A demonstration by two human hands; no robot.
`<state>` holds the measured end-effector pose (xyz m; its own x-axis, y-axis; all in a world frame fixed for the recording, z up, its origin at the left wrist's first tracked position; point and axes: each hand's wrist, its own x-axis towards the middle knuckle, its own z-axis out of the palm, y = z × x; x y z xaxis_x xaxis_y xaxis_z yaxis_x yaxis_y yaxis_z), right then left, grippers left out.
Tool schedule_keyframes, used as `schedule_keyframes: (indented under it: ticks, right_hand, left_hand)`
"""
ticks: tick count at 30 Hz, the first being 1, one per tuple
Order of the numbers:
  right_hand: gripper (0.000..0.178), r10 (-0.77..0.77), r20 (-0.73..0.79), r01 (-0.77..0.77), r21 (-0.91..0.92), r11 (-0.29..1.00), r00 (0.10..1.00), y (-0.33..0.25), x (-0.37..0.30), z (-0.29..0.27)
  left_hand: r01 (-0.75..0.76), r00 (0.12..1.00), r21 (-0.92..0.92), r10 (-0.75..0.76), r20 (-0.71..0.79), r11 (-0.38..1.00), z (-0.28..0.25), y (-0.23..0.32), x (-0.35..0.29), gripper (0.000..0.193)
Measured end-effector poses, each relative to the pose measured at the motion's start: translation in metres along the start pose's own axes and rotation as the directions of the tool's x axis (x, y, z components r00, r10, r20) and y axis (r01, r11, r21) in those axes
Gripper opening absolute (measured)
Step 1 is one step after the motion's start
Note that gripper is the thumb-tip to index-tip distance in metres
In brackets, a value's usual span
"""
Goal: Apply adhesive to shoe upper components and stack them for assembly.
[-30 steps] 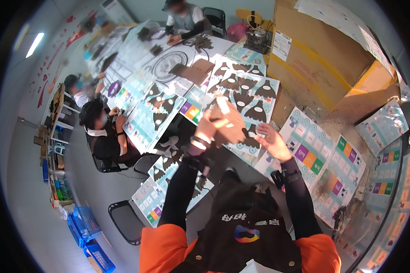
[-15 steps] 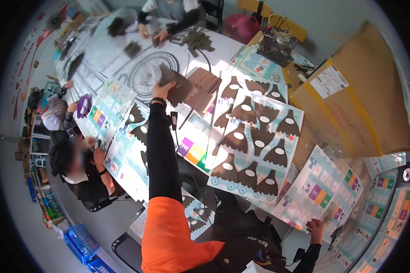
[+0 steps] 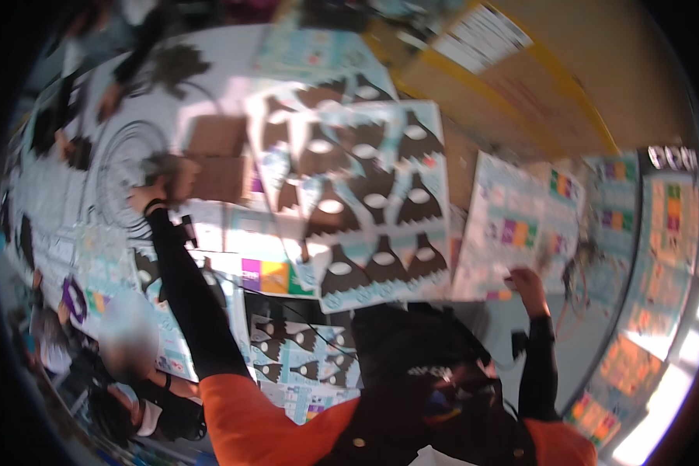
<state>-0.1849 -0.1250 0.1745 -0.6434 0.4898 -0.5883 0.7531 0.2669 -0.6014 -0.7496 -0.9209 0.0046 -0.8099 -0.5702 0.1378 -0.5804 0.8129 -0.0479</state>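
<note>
My left hand reaches out over the table, its fingers wrapped around a small stack of brown flat pieces; blur hides their exact shape. Right beside it, more stacked brown pieces lie in a pile. My right hand hovers by the near edge of a printed sheet at the right, with nothing seen in it and its fingers loosely apart. Between my hands lies a large light-blue sheet bearing dark brown dress-like shapes with white ovals.
A large cardboard box with yellow tape stands at the far right. A dark cable crosses the near table edge. One person sits at the near left; another person's hand is across the table, near a dark pile.
My view has swung to the right and blurred, so the table appears shifted left. The left hand keeps its brown stack beside the pile. My right hand stays near the right-hand sheet.
</note>
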Motion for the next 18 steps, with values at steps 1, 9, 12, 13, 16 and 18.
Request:
schedule_keyframes:
  ticks: [1,9,12,13,16,18]
  right_hand:
    - [0.02,0.023,-0.024,-0.022,0.052,0.998,0.999,-0.007,0.004,0.006]
    - [0.029,-0.162,0.078,0.158,0.047,0.986,0.984,0.014,0.108,0.113]
    - [0.037,-0.234,0.002,0.234,-0.025,0.972,0.972,0.021,0.141,0.136]
    - [0.037,-0.27,0.04,0.269,0.011,0.963,0.962,0.018,0.147,0.152]
    - [0.039,-0.214,0.096,0.212,0.031,0.977,0.972,0.033,0.172,0.165]
    - [0.038,-0.269,0.158,0.27,0.016,0.963,0.95,0.018,0.165,0.166]
  left_hand:
    - [0.007,0.996,0.008,-0.006,-0.083,1.0,-0.011,0.024,-0.02,0.09]
    - [-0.053,0.995,-0.778,0.101,0.014,0.626,-0.031,-0.031,-0.322,0.041]
    - [0.166,0.95,-0.61,0.041,0.31,0.775,-0.048,-0.037,-0.486,0.036]
    - [0.201,0.856,-0.445,0.065,0.513,0.873,-0.034,-0.07,-0.512,0.035]
    - [0.655,0.711,-0.668,0.012,0.704,0.353,-0.046,-0.041,-0.578,0.031]
    - [0.752,0.659,-0.657,0.066,0.749,-0.048,-0.052,-0.043,-0.592,0.033]
